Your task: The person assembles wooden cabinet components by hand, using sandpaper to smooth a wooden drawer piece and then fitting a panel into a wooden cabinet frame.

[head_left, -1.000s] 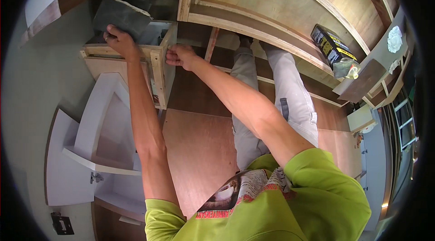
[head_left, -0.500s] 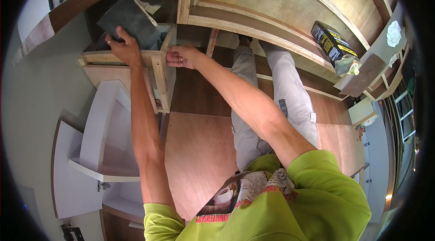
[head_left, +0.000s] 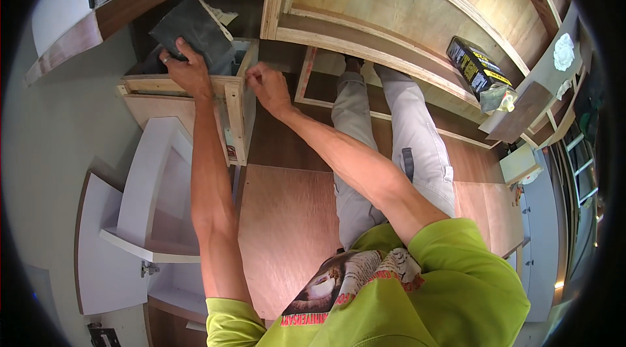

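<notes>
At the upper left, my left hand (head_left: 189,73) grips the lower edge of a dark grey flat sheet (head_left: 189,29), with the index finger laid over its face. The sheet is tilted above an open-topped wooden box frame (head_left: 238,115); its exact material I cannot tell. A torn, pale layer shows along its right edge. Beside the box's right top corner is my right hand (head_left: 268,89), its fingers curled and thumb and fingertips pinched together. Whatever may be between those fingertips is hidden or too small to name.
A plywood frame (head_left: 365,40) spans the top, with a black and yellow can (head_left: 479,70) lying in it. White cabinet parts (head_left: 156,190) stand at the left. A pinkish plywood sheet (head_left: 287,229) lies below my arms. A curved wooden edge (head_left: 150,4) overhangs the box.
My right hand's fingers have gone from lying along the box's side to a curled pinch near its top corner. My left hand keeps its hold on the sheet.
</notes>
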The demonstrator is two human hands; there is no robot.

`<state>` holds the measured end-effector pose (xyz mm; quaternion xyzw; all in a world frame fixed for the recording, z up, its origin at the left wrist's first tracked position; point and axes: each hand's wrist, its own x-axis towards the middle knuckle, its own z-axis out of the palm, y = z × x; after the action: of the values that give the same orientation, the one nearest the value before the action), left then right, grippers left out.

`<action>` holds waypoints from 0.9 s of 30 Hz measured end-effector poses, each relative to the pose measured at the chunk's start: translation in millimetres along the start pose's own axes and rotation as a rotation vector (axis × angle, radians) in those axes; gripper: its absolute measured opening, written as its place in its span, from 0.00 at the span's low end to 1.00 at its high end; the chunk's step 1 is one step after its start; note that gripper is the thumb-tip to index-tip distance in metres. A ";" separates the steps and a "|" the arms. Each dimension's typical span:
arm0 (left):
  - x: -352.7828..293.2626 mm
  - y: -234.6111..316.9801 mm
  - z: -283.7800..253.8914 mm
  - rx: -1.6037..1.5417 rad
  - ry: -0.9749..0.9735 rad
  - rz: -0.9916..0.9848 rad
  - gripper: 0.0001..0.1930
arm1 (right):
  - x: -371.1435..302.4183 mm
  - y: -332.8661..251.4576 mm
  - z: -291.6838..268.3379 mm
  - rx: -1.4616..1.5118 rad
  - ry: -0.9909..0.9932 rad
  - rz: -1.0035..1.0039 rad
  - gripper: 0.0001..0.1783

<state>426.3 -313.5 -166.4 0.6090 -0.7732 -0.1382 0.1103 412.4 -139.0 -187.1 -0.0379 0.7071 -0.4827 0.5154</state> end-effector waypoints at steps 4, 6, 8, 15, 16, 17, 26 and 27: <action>0.7 -0.7 0.5 -0.031 -0.002 0.020 0.30 | 1.3 -3.3 2.1 -0.082 0.011 -0.044 0.06; 1.4 1.0 -0.1 -0.043 -0.017 0.015 0.30 | 1.1 -4.8 3.6 -0.077 0.014 -0.030 0.06; 1.3 -0.2 0.4 -0.004 -0.010 0.000 0.30 | -0.5 -2.3 1.1 -0.114 -0.022 -0.061 0.06; 1.3 -2.7 0.0 -0.011 -0.016 0.035 0.30 | -15.5 39.7 -1.6 0.074 -0.084 0.075 0.09; 2.0 -4.5 0.9 -0.013 -0.019 0.037 0.30 | -13.9 35.7 -0.8 0.106 -0.055 0.065 0.09; 2.4 -8.1 2.1 -0.015 -0.021 0.039 0.30 | -11.6 31.3 1.3 0.139 -0.026 0.054 0.10; 1.0 -2.3 0.5 0.001 -0.027 0.018 0.27 | -5.9 2.4 -3.8 -0.036 -0.005 -0.045 0.10; 0.8 -3.9 -0.3 0.004 -0.028 0.000 0.27 | -5.5 -1.7 -6.5 -0.084 -0.014 -0.065 0.10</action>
<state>429.7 -315.2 -167.5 0.6072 -0.7750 -0.1452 0.0984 409.2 -132.7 -182.1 -0.0858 0.7215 -0.4689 0.5023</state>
